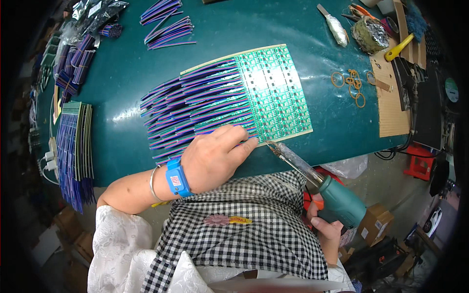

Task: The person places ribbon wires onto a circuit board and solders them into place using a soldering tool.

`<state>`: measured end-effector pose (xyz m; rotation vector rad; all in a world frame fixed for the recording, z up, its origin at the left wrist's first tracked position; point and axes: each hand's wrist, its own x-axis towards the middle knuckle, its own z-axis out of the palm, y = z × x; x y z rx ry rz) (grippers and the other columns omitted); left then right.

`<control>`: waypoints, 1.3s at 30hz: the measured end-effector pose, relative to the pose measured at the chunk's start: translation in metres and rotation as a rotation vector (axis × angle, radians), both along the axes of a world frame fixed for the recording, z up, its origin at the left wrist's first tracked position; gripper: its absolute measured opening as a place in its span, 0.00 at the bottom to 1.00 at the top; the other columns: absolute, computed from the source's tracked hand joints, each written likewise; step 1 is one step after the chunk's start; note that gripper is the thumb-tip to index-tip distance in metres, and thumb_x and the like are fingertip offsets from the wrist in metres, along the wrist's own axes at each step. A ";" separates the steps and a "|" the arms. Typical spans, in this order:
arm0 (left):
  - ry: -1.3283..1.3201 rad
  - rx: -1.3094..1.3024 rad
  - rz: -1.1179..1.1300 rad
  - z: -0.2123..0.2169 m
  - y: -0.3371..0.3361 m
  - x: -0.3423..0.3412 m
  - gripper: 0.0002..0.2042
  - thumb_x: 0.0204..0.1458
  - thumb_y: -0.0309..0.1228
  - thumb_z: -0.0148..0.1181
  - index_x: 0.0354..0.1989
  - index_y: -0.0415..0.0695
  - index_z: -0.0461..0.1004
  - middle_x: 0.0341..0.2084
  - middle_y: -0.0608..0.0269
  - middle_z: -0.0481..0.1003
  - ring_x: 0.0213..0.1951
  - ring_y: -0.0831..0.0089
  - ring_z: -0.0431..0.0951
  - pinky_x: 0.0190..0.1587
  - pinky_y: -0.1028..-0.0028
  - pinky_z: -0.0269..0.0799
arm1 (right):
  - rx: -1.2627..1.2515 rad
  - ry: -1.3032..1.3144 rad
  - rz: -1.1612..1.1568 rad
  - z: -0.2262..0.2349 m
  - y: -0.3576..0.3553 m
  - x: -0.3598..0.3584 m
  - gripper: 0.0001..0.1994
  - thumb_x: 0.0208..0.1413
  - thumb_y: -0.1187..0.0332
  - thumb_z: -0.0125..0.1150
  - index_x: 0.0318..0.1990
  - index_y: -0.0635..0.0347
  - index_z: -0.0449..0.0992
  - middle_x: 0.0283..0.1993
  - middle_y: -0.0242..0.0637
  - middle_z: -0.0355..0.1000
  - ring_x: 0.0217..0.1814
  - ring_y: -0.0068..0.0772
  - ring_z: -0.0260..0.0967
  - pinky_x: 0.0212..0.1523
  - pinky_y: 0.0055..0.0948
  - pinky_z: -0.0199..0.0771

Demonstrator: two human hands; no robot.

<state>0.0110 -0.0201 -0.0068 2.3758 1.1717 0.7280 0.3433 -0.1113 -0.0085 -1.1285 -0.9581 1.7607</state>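
A green circuit board panel (pixel 276 90) lies on the table, with rows of small boards and cream edge strips. Blue, purple, red and black wires (pixel 195 105) run leftward from its left part in several rows. My left hand (pixel 215 151), with a blue wrist strap (pixel 177 178), is closed in a pinch over the panel's near edge, holding the end of a wire against it. Closed round the red trigger area of a green soldering gun (pixel 339 202) is my right hand (pixel 325 224). The gun's metal tip points up and left, meeting the panel beside my left fingertips.
Stacked wired panels (pixel 75 146) lie at the table's left edge, below wire bundles (pixel 75 63). Loose wires (pixel 168 31) lie at the far side. Rubber bands (pixel 354 83), a foil-wrapped lump (pixel 370 35), a wrapped knife (pixel 334 27) and cardboard (pixel 393 115) are to the right.
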 end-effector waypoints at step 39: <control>0.011 0.062 -0.035 0.001 0.000 0.001 0.18 0.39 0.18 0.61 0.43 0.32 0.77 0.31 0.57 0.71 0.29 0.65 0.75 0.24 0.69 0.71 | 0.110 -0.171 0.090 -0.007 0.008 -0.002 0.13 0.40 0.79 0.67 0.36 0.68 0.75 0.23 0.33 0.69 0.22 0.25 0.64 0.25 0.26 0.64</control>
